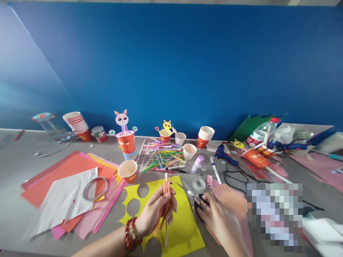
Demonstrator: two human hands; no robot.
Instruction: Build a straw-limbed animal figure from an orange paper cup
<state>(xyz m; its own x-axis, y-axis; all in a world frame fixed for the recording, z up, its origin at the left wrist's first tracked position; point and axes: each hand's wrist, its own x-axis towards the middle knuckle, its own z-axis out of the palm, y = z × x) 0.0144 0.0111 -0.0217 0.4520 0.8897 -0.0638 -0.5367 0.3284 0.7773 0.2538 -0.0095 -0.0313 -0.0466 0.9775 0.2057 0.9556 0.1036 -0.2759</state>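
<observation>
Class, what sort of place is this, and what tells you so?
Probably a craft table: scissors at the right hand, a yellow sheet with round cutouts, and a paper cup topped with a rabbit-eared figure.

Left hand (158, 207): its fingers conceal the middle of the orange and white strips (166, 182), whose material I cannot tell. Right hand (217, 214): its fingers hide part of the handles of the scissors (190, 193). Both forearms (104, 241) and the yellow sheet (184, 232) are cut off below. Toward the right edge of the desk (16, 214), mosaic squares (276, 214) mask whatever lies behind; beside them, a blurred white object (325, 232) leaves my view. Back edge: the bottle's label (253, 139) is illegible.
</observation>
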